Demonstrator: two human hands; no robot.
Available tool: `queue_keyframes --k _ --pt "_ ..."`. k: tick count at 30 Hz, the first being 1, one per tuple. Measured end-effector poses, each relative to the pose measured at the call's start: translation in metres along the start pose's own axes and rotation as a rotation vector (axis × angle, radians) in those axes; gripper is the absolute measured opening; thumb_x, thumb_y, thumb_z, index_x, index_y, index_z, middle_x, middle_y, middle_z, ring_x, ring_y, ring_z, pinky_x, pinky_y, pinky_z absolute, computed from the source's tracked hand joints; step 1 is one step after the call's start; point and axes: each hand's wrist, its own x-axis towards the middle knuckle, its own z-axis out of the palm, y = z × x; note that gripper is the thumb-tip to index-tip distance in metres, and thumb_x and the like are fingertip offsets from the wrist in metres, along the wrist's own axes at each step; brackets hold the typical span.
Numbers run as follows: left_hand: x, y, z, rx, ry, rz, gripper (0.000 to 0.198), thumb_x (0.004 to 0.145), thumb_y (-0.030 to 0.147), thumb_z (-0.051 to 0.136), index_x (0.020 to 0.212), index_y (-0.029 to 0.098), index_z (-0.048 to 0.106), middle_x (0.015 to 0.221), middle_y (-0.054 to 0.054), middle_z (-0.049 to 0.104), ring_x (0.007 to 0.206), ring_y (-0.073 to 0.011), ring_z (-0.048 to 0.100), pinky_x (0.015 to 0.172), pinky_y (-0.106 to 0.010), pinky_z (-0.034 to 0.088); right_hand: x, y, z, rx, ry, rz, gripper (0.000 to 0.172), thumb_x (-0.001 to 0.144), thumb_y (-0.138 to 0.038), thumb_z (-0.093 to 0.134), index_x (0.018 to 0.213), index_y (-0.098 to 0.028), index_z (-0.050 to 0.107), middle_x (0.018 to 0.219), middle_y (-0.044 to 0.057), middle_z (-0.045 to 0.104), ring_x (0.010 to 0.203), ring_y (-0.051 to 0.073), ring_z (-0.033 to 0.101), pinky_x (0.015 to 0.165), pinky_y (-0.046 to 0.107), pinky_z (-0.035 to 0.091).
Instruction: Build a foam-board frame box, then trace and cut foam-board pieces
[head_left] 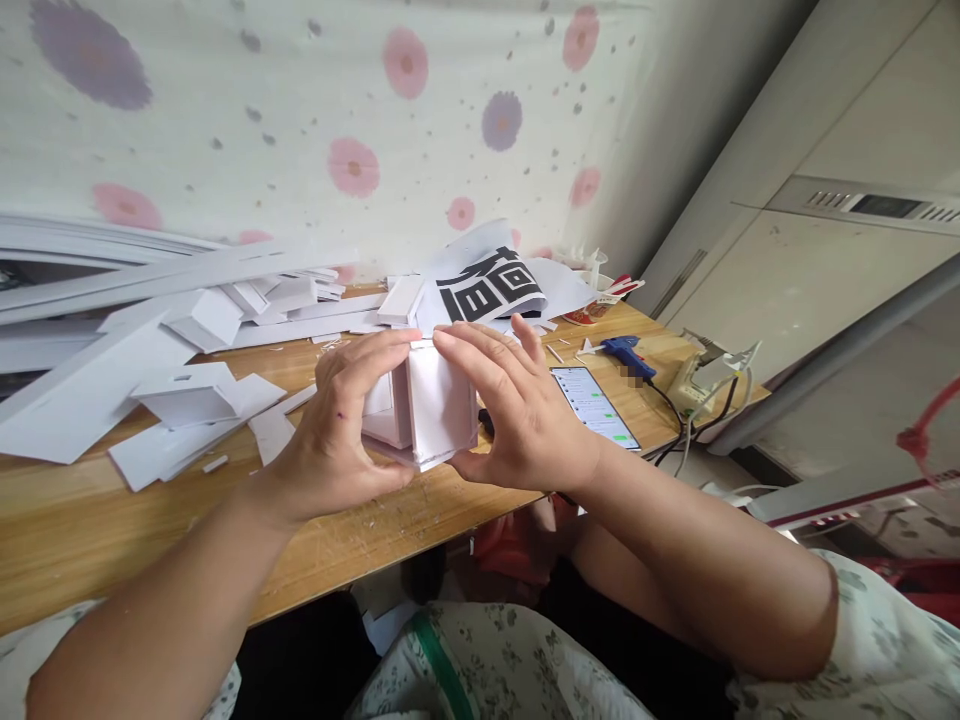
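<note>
the wooden surface [322, 540] carries work that looks partway through, with most of the white material loose. long white strips [112, 290] are piled at the back left, and flat white panels [82, 390] lie in front of them, joined to nothing that shows. a printed sheet [491, 288] with bold black characters curls up near the back, apart from the hands.

the left hand [349, 415] and the right hand [510, 405] grasp one white box [444, 405] between them, fingers along its upper edge and thumbs low down. it is held over the near part of the surface; whether it touches the wood, i cannot tell. several of its walls already meet at their edges, so its form seems largely built, but the side toward the left hand gapes, with inner panels showing. whether its seams are fixed or only pressed together is hidden.

smaller angular white pieces [204, 318] lie to the left, unattached to it. a lit phone [596, 408] rests just beside the right forearm. the blue glue gun [622, 350] lies beyond, in neither hand. a tiny white offcut [215, 464] sits by the panels.
</note>
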Motion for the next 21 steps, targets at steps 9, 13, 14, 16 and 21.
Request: queue_keyframes --k 9,13,14,16,21 --pt "0.004 0.008 -0.002 0.036 -0.038 -0.128 0.093 0.062 0.029 0.078 0.142 0.03 0.032 0.14 -0.01 0.049 0.127 -0.034 0.049 0.108 -0.056 0.042 0.001 -0.001 0.003 -0.015 0.017 -0.012 0.076 0.071 -0.026 0.056 0.144 -0.016 0.036 0.141 0.013 0.05 0.13 0.028 0.046 0.117 0.051 0.008" --pt "0.003 0.011 -0.002 0.126 0.005 -0.046 0.1 0.063 0.029 0.076 0.148 0.03 0.023 0.137 -0.012 0.05 0.125 -0.0353 0.05 0.105 -0.057 0.042 0.001 -0.003 0.004 -0.019 0.012 -0.018 0.074 0.073 -0.026 0.056 0.144 -0.018 0.036 0.143 0.013 0.049 0.132 0.028 0.044 0.117 0.051 0.008" --pt "0.003 0.011 -0.003 0.131 0.007 -0.039 0.099 0.064 0.028 0.076 0.147 0.029 0.024 0.137 -0.013 0.05 0.125 -0.0355 0.05 0.105 -0.057 0.042 0.001 -0.003 0.004 -0.022 0.011 -0.014 0.074 0.073 -0.026 0.056 0.144 -0.019 0.035 0.143 0.012 0.048 0.132 0.028 0.044 0.117 0.051 0.007" --pt "0.002 0.011 -0.003 0.111 0.004 -0.051 0.096 0.065 0.028 0.075 0.147 0.03 0.025 0.138 -0.012 0.049 0.126 -0.0351 0.05 0.106 -0.057 0.042 0.001 -0.004 0.004 -0.029 0.008 -0.011 0.075 0.073 -0.026 0.056 0.145 -0.02 0.034 0.144 0.012 0.047 0.133 0.028 0.043 0.117 0.052 0.006" --pt "-0.001 0.007 -0.002 0.033 0.007 -0.081 0.094 0.066 0.026 0.073 0.146 0.032 0.024 0.141 -0.012 0.046 0.13 -0.0348 0.046 0.109 -0.058 0.04 0.002 -0.004 0.003 -0.063 -0.021 -0.016 0.078 0.072 -0.025 0.059 0.146 -0.02 0.032 0.148 0.014 0.042 0.137 0.029 0.038 0.116 0.053 0.008"
